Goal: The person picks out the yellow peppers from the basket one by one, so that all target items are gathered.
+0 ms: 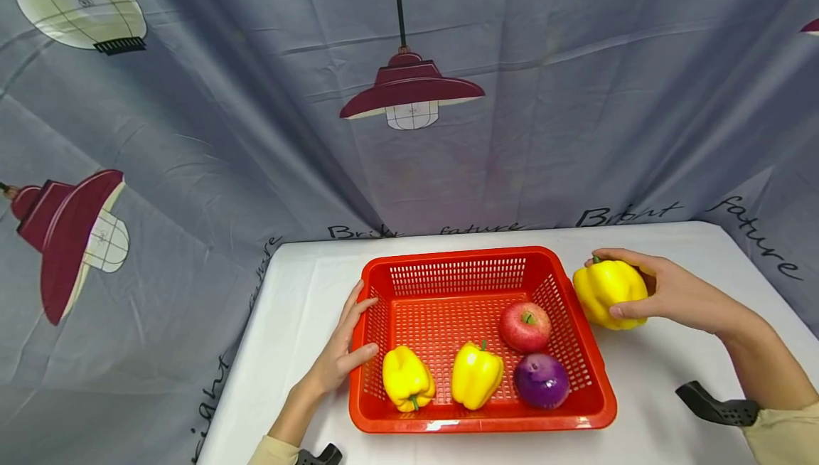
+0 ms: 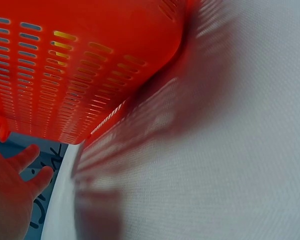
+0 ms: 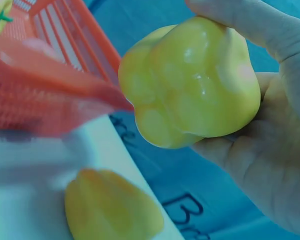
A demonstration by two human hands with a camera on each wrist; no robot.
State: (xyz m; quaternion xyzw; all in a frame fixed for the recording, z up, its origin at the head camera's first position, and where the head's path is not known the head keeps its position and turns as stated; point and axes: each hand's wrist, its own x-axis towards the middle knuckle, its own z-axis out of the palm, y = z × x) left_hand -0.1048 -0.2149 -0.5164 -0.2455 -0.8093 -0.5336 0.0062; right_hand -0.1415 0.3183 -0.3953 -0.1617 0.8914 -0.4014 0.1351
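On the right of the table, my right hand [image 1: 681,294] grips a yellow bell pepper [image 1: 610,291], just outside the basket's right wall. In the right wrist view this pepper [image 3: 190,85] sits raised between thumb and fingers. Below it, a second yellow thing [image 3: 112,205], blurred and pepper-like, lies on the white tabletop. My left hand [image 1: 339,355] rests at the left rim of a red plastic basket [image 1: 486,424], its fingers fairly straight. Inside the basket are two yellow bell peppers [image 1: 407,378] [image 1: 476,376], a red apple [image 1: 525,327] and a round purple eggplant-like thing [image 1: 542,381].
A white-covered table [image 1: 307,287] carries the basket. Behind it hangs a grey-blue curtain [image 1: 288,131] printed with lamps and writing. Black wrist mounts [image 1: 716,404] show near both sleeves.
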